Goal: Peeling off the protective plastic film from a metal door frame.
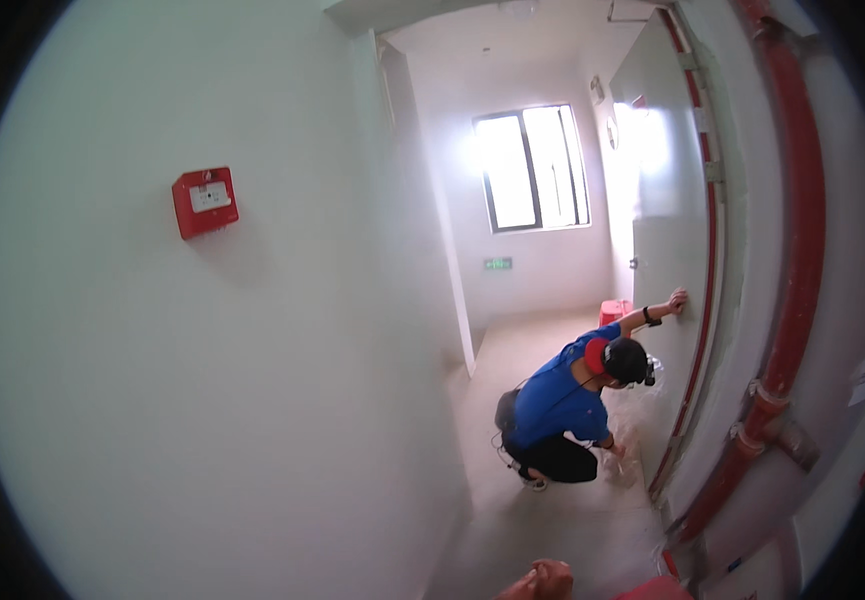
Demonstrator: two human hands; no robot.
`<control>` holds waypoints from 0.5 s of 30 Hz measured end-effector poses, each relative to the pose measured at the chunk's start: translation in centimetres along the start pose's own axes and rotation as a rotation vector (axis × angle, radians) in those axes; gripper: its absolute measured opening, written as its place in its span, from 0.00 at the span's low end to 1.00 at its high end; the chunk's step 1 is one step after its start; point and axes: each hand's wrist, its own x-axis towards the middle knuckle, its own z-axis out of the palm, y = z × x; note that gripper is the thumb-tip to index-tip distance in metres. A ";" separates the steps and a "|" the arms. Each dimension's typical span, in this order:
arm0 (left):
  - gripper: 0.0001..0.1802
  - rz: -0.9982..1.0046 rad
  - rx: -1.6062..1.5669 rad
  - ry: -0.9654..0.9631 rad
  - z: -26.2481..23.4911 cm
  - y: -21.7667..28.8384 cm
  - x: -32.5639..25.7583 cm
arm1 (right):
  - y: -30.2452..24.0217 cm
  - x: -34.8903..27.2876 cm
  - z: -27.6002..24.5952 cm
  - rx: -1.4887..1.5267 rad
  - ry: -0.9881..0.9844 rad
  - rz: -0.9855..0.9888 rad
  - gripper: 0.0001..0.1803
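Observation:
At the lower edge, my left hand [544, 579] shows only in part, its fingers curled closed. What they hold, if anything, is hidden. Just right of it, a red thing [657, 590] is cut off by the picture's edge, and I cannot tell its kind. My right hand is out of view. Ahead, a person in a blue shirt [557, 397] crouches beside the open grey door [667, 180]. One of that person's hands [676, 300] presses on the door; the other [612, 446] reaches down to clear plastic film [627, 460] near its foot.
A white wall with a red alarm box [205, 203] runs along my left. Thick red pipes [792, 240] stand at the right, with a side stub [795, 446] low down. Beyond the doorway are a window [532, 168] and a red stool-like object [612, 311].

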 end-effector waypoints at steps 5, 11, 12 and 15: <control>0.23 0.219 0.139 0.005 -13.7 -0.1 -1.7 | -0.4 -2.6 -1.0 -0.046 -0.143 0.349 0.13; 0.19 0.054 0.820 0.465 -25.5 -2.7 -6.2 | 3.7 -16.4 -3.2 0.275 -0.369 0.908 0.14; 0.19 -0.014 0.835 0.531 -25.8 -4.3 -7.4 | 2.6 -16.6 -4.5 0.314 -0.407 1.012 0.14; 0.16 -0.328 1.180 0.639 -29.7 -8.9 -10.8 | 3.9 -17.8 -6.9 0.070 -0.548 0.826 0.13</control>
